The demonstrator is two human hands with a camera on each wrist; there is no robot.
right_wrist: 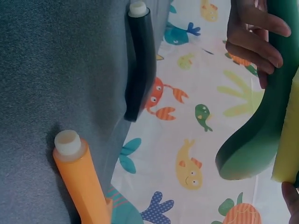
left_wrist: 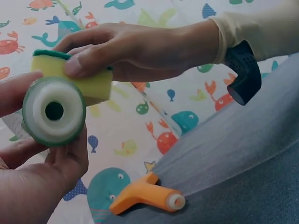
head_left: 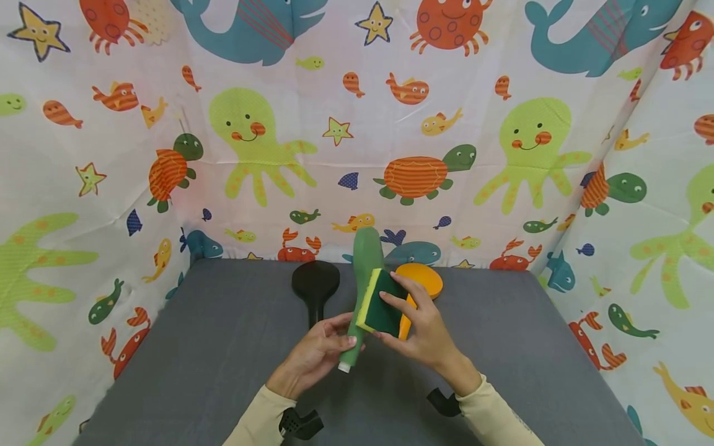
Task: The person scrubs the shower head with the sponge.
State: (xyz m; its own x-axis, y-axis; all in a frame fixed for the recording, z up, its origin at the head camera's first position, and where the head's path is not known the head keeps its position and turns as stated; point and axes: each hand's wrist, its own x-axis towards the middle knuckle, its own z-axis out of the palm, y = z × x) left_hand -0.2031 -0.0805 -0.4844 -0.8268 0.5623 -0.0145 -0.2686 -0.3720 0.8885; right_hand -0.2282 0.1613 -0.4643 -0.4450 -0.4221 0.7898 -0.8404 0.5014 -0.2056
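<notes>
My left hand (head_left: 319, 348) grips a green handheld shower head (head_left: 365, 251) low on its handle, near the white end. It is tilted, head upward, above the grey table. In the left wrist view the hollow white end of the handle faces the camera. My right hand (head_left: 425, 327) holds a yellow sponge (left_wrist: 70, 72) with a dark green scouring side, pinched between thumb and fingers. The sponge's yellow side faces the shower head and lies against or very near it; contact is hard to tell.
A black shower head (head_left: 315, 282) lies on the grey table (head_left: 223, 347) behind my left hand. Beyond my right hand is an orange shower head (head_left: 424, 279), partly covered by the sponge and fingers. A sea-animal curtain (head_left: 346, 173) hangs along the back and sides.
</notes>
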